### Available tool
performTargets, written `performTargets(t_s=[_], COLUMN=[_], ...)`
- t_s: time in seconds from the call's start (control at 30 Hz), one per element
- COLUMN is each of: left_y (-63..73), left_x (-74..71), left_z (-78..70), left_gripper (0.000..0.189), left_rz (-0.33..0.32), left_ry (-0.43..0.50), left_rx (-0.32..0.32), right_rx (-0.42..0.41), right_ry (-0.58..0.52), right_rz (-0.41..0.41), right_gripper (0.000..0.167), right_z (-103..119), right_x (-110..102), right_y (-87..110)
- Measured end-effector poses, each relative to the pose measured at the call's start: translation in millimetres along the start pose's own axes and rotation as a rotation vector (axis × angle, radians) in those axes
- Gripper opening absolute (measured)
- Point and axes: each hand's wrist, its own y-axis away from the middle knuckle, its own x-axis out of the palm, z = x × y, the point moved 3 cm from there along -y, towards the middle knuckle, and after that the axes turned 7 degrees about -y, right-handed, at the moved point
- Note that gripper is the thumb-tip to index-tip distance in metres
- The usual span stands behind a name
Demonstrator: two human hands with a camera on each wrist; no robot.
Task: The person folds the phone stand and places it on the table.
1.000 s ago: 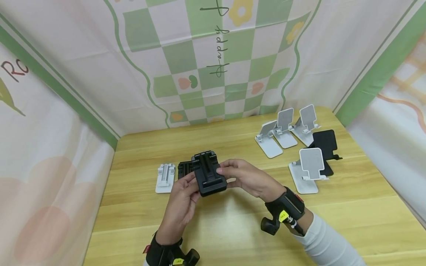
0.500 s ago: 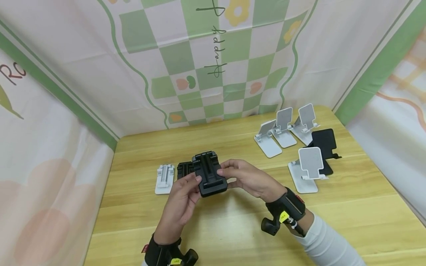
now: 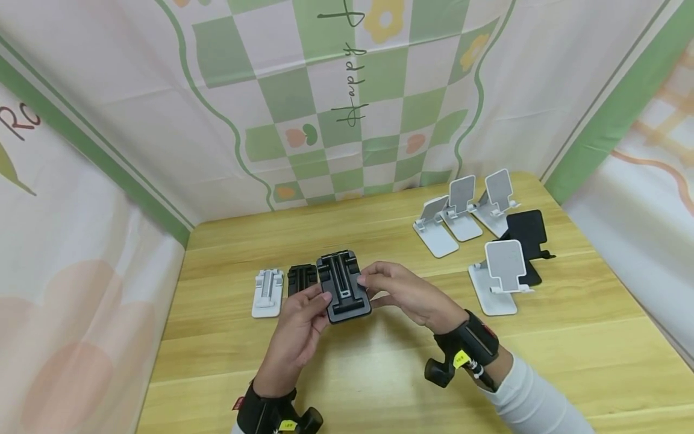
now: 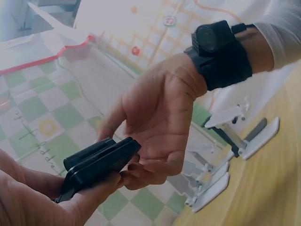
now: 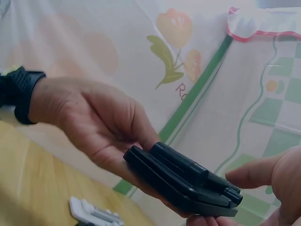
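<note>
Left hand [image 3: 300, 316] and right hand [image 3: 405, 292] pinching 1 folded black rectangular plastic-looking stand [image 3: 345, 288], pretty much mid-frame; 1 folded white rectangular stand [image 3: 267, 294] lying centre-left; 1 unfolded black stand [image 3: 527, 230] sitting over at right.

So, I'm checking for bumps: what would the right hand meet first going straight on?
The folded, black, rectangular stand, which the right hand seems to pinch; depth beyond it is unclear.
</note>
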Motion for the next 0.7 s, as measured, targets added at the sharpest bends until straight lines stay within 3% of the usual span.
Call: performTargets(t_s=[0.2, 0.3, 0.53, 0.7], left_y=[-8.2, -16.3, -35.0, -43.1], left_x=[-3.7, -9.9, -25.5, -30.9], left_z=[6.8, 13.7, 33.3, 41.2], left_gripper=[0.056, 0.056, 0.055, 0.055], left_rz=[-0.071, -0.115, -0.169, -0.2], left_ry=[-0.165, -0.278, -0.429, -0.521], left_rx=[-0.016, -0.045, -0.094, -0.094], right_rx=[-0.032, -0.057, -0.079, -0.063], right_ry=[0.195, 0.244, 0.261, 0.264], right_rz=[-0.189, -0.24, -0.232, -0.214], right_gripper=[0.048, 0.052, 0.053, 0.052], right_z=[1.8, 4.4, 5.1, -1.7], right_x=[-12.1, -19.0, -25.5, -26.2], right_y=[4.5, 8.6, 14.6, 15.3])
